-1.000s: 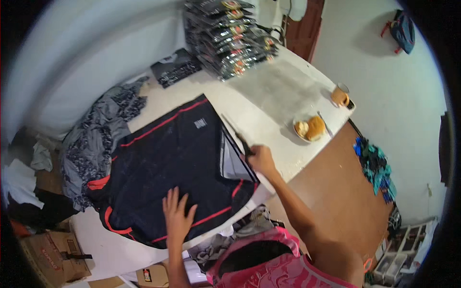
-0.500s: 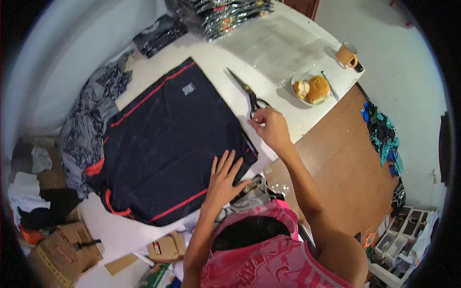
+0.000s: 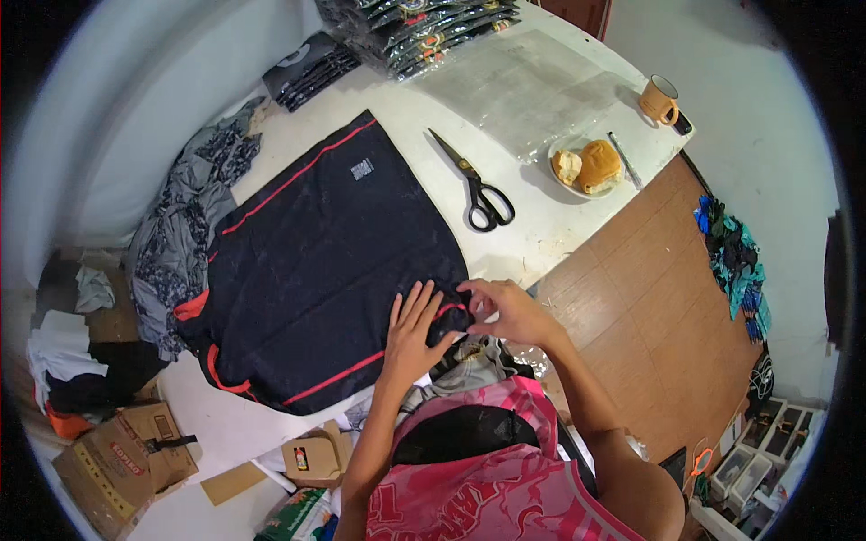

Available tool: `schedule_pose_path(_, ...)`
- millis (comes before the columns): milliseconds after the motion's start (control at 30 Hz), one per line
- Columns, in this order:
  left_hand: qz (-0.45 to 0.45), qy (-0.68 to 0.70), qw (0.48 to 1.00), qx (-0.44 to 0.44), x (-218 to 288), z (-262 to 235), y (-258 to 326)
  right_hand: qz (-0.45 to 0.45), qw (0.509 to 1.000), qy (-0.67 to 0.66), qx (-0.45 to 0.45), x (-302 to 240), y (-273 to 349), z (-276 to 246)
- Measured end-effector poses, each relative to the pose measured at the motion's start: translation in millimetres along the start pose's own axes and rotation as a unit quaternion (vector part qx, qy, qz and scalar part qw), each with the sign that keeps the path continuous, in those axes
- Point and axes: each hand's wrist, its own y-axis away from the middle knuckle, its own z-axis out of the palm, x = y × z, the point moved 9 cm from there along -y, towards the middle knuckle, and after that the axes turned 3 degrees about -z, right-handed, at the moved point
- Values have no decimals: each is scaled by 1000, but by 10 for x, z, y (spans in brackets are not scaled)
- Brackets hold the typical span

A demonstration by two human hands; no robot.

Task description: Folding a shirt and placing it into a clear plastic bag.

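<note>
A black shirt (image 3: 325, 243) with red piping lies flat on the white table, its red-edged collar end toward the left. My left hand (image 3: 413, 334) rests on the fabric near the lower red line, fingers spread. At the shirt's right bottom corner, my right hand (image 3: 505, 311) pinches the hem between thumb and fingers, and the edge there is lifted slightly. Black-handled scissors (image 3: 478, 189) lie on the table just beyond my right hand, touched by neither hand.
Bread on a small plate (image 3: 557, 183), a pen (image 3: 624, 160) and a mug (image 3: 659, 99) stand far right. Clear plastic bags (image 3: 514, 90) and packed garments (image 3: 424, 41) lie at the back. Patterned grey cloth (image 3: 171, 243) is heaped left; cardboard boxes (image 3: 126, 460) sit lower left.
My right hand has left the scissors, moved down toward me and taken hold of the shirt's hem corner. My left hand stays spread on the shirt.
</note>
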Motion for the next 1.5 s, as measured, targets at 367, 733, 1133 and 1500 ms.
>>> schedule_pose_path(367,18,-12,999,24,-28,-4,51,9,981,175,78,-21,206,-44)
schedule_pose_path(733,-2,19,1000,22,-160,20,-17,-116,953,107,260,-343,344,218)
schedule_pose_path(1133,-21,-73,996,-46,-50,189,60,-79,962,-85,245,338,251,44)
schedule_pose_path(1500,16,-171,985,30,143,384,57,-151,929,209,266,-344,672,-85)
